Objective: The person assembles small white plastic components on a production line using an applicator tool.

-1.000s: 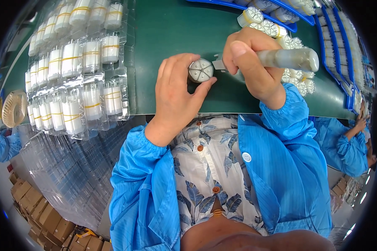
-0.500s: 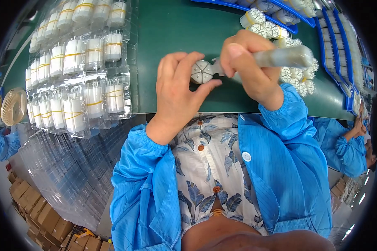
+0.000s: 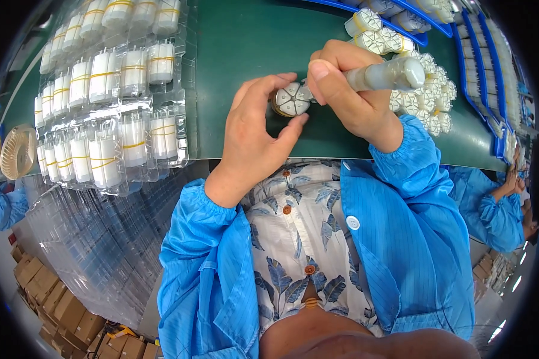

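Note:
My left hand (image 3: 254,122) curls around a small round bundle (image 3: 293,100) on the green table, thumb and fingers on opposite sides. The bundle's top is white, split into several wedges with small dots. My right hand (image 3: 350,90) grips a pale tool with a thick, cloudy cylindrical handle (image 3: 395,76), leaning to the right. Its narrow end meets the bundle's right edge; fingers partly hide that end, so I cannot tell its kind. Beyond my right hand lie several similar white bundles (image 3: 425,99), some with yellow bands.
Clear plastic trays (image 3: 187,113) at the left hold rows of white cylinders with yellow bands (image 3: 103,75). Blue trays (image 3: 479,66) of more bundles line the right side. A cream round basket (image 3: 19,152) stands far left. Cardboard boxes (image 3: 69,308) are stacked lower left. A co-worker's blue sleeve (image 3: 491,215) shows at right.
My right hand and the tool have shifted slightly left, with the handle's thick end swung left and up. My left hand stays around the bundle, which sits a little further right.

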The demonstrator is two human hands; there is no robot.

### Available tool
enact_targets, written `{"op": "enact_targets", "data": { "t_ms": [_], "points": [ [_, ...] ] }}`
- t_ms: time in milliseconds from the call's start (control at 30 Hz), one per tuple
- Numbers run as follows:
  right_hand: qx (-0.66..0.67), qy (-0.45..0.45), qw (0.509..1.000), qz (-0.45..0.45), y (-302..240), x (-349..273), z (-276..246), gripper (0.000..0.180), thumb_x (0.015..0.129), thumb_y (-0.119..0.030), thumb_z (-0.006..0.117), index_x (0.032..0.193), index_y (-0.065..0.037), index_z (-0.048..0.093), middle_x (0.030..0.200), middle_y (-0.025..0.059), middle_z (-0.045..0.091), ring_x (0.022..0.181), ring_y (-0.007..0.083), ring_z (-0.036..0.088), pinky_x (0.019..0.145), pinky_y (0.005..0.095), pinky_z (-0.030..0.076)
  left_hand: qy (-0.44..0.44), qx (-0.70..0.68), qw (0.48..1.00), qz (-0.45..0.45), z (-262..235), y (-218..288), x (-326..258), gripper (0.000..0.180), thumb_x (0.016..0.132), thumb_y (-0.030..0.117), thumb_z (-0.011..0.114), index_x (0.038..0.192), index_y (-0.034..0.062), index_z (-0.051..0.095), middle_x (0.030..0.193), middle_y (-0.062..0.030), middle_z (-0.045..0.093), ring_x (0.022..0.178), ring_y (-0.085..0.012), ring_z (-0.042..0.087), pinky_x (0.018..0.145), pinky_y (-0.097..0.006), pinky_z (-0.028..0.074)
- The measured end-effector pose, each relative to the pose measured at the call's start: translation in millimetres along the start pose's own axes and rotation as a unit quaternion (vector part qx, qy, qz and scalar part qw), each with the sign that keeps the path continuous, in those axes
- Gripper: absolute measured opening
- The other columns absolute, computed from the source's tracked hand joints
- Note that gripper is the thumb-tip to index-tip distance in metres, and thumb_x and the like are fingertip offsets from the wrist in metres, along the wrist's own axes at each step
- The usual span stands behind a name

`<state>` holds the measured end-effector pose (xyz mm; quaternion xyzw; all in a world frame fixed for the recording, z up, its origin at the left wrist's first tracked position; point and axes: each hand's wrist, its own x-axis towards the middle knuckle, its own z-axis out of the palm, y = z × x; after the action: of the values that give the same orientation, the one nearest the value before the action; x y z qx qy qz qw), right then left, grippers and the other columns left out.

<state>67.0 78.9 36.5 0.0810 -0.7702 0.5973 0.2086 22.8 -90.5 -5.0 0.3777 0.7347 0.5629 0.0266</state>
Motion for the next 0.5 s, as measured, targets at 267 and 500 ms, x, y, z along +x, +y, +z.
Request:
{"op": "enact_targets", "data": {
  "t_ms": [267,500],
  "points": [
    [0.049,0.024,0.998,-0.023,-14.4,5.7,-4.0,0.028,0.093,-0.011,0.061,0.068,-0.003,0.05,0.059,-0.0004,0.041,0.052,0.0069,0.038,0.045,0.0282,0.027,-0.02,0.029,0.999,-0.019,-2.1,-2.0,-4.3,0.061,0.072,0.002,0.082,0.124,0.0014,0.049,0.115,-0.0112,0.063,0.101,-0.0215,0.063,0.088,-0.032,0.05],
    [-0.036,-0.066,0.997,0.005,-6.0,8.3,-9.1,0.027,0.098,-0.012,0.05,0.072,-0.003,0.049,0.062,0.004,0.053,0.056,0.0089,0.044,0.051,0.0262,0.035,-0.026,-0.046,0.998,-0.019,-2.1,-4.8,-6.0,0.06,0.076,-0.001,0.075,0.127,-0.0005,0.044,0.121,-0.0147,0.062,0.114,-0.0267,0.06,0.095,-0.035,0.048]
  ]
}}
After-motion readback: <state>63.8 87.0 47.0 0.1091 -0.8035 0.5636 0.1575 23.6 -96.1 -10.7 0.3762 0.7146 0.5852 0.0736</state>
